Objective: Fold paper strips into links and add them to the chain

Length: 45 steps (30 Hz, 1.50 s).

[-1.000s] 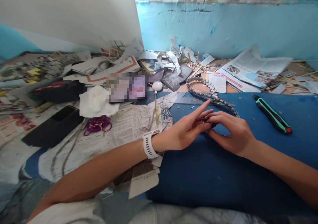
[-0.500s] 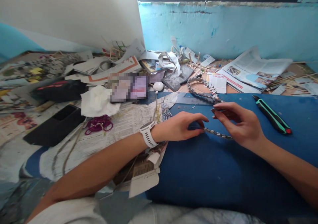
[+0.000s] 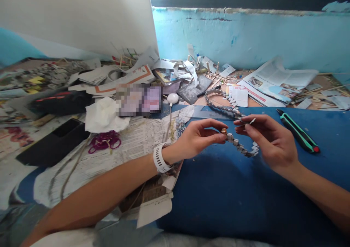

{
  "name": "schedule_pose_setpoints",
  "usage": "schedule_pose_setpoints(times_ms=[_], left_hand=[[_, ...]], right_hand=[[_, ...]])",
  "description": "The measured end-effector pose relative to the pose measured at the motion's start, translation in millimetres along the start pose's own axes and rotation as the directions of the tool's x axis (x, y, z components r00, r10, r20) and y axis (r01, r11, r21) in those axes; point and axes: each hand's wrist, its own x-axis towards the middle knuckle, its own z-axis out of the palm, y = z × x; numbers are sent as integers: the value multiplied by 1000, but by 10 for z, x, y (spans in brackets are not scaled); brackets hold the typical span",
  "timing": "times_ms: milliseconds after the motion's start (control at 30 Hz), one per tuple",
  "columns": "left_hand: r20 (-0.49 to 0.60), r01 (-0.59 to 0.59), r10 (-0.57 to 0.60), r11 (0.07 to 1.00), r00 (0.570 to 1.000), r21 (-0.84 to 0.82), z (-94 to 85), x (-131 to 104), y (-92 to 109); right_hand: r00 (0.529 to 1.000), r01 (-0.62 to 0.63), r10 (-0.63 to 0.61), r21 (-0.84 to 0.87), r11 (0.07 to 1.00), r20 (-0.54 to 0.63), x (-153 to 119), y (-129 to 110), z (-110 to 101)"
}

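Note:
A zigzag folded-paper chain [image 3: 238, 145] curves between my hands over the blue mat [image 3: 218, 199]. My left hand [image 3: 203, 135], a white watch on its wrist, pinches one end of the chain, where a small orange-yellow bit shows at the fingertips. Between the thumb and fingers of my right hand [image 3: 273, 141] is a small folded paper strip [image 3: 252, 122], its pale tip sticking up. Behind the right fingers, the rest of the chain loops back across the table. Whether that hand also touches the chain is hidden.
A green-and-black utility knife [image 3: 298, 130] lies right of my right hand. Newspaper sheets [image 3: 276, 81], paper strips and thin sticks crowd the back. On the left are purple cord [image 3: 105, 141], crumpled tissue [image 3: 106, 115] and a black phone-like slab [image 3: 49, 145]. A white round charger [image 3: 172, 98] sits mid-table.
My left hand has raised and turned the chain end, so its zigzag side shows. The paper strip in my right hand now shows its pale tip. The view has shifted slightly.

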Motion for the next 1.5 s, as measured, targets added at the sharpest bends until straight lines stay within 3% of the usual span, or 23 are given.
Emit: schedule_pose_setpoints(times_ms=[167,433,867,1133,1333,1433,1500], left_hand=[[43,-61,60,998,997,20,18,-24,-36],[45,-139,138,990,989,19,42,-41,-43],[27,-266,265,964,964,13,128,-84,-81],[-31,-237,239,970,971,43,123,-74,-72],[-37,-249,252,966,967,65,124,-79,-83],[-33,-266,270,960,962,84,127,-87,-93],[-29,-276,280,956,960,98,133,-93,-92]], right_hand=[[1000,4,-4,17,1000,-11,-3,-13,-3],[978,188,-199,-161,969,-60,-23,-77,23],[999,-49,49,-23,999,-10,-84,-172,23],[954,-300,295,271,915,60,29,-42,1],[977,-207,212,118,971,-35,22,-75,26],[993,-111,112,8,994,-37,-10,-131,57],[993,-113,113,-13,993,-27,-33,-161,66]])
